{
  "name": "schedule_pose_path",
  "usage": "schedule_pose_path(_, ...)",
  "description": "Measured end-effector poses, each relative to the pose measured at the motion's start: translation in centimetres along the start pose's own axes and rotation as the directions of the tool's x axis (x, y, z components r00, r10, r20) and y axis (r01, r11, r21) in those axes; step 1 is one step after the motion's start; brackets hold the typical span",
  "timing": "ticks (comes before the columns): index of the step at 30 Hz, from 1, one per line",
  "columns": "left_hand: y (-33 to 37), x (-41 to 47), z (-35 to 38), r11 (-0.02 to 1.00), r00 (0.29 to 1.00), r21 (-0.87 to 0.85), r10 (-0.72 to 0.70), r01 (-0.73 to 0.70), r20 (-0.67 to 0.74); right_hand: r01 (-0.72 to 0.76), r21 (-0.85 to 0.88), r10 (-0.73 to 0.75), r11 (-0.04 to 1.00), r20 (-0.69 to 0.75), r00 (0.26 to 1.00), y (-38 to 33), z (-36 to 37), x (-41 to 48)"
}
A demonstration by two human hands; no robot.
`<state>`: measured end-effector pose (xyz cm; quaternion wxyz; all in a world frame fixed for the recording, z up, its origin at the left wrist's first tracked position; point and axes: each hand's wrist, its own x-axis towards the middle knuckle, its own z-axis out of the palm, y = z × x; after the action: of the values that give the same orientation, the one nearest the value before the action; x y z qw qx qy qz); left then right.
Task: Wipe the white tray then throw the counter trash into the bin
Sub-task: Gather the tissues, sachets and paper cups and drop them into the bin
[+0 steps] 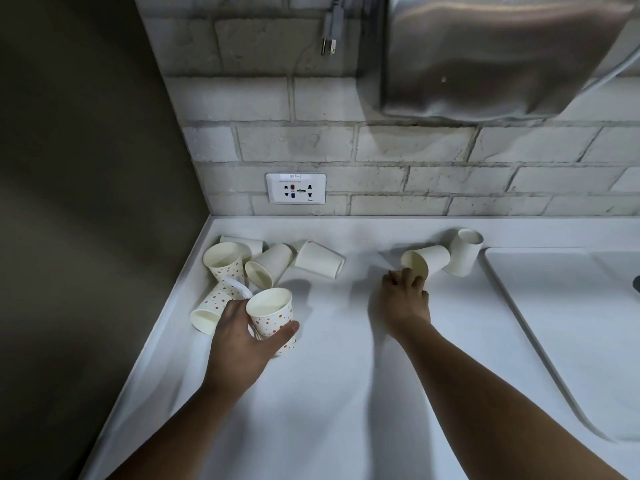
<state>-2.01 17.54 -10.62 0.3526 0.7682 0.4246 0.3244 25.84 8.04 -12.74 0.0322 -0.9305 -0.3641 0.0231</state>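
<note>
1. While the trash stage of the task appears to be in hand, a cluster of paper cups lies at the left of the white desk (329,393), near the corner: a dotted cup (224,260) upright at the back, a second dotted cup (213,306) tipped on its side, and plain cups (268,265) lying around them.
2. An upright dotted cup (272,318) is held by the left hand (242,337), its fingers wrapped around the wall with the thumb across the front; the grip is best kept light so that the thin wall is not crushed.
3. It would be sensible for the held cup to be nested with its neighbours, so that fewer trips to the bin are needed.
4. A plain cup (320,259) lies on its side alone, between the cluster and the right-hand pair.
5. The right hand (405,299) is set at the mouth of a fallen plain cup (426,261), fingers curled at its rim; whether the rim is already pinched cannot be told.
6. Just beside it, another plain cup (464,252) leans; it could be knocked over if the first is pulled carelessly.
7. A sink basin (571,323) is seen at the far right. Neither a bin nor a white tray can be identified with certainty.
</note>
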Motion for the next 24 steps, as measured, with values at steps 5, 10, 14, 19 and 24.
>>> schedule_pose_path(5,0.5,-0.1,0.2,1.0,1.0,-0.013,0.005,-0.005,-0.003,0.031,-0.001,-0.031,1.0,-0.048,0.998,0.1,0.8,-0.9)
schedule_pose_path(10,0.7,0.0,0.0,1.0,1.0,-0.024,-0.014,0.014,-0.003,-0.007,-0.012,0.007,1.0,-0.021,1.0,0.9,0.3,-0.9)
schedule_pose_path(14,0.8,0.1,-0.3,0.998,1.0,-0.056,-0.024,0.023,-0.015,0.037,-0.104,-0.034,0.994,0.028,0.999,1.2,-0.7,-0.9)
schedule_pose_path(19,0.8,0.2,-0.5,0.998,0.999,-0.055,-0.041,0.04,-0.006,0.07,-0.128,-0.051,0.989,0.146,0.988,0.8,-1.9,-0.7)
schedule_pose_path(24,1.0,0.0,-0.8,0.995,0.999,-0.095,-0.035,0.035,-0.006,-0.013,0.141,0.008,0.99,0.04,0.999,-0.8,-1.9,-0.9)
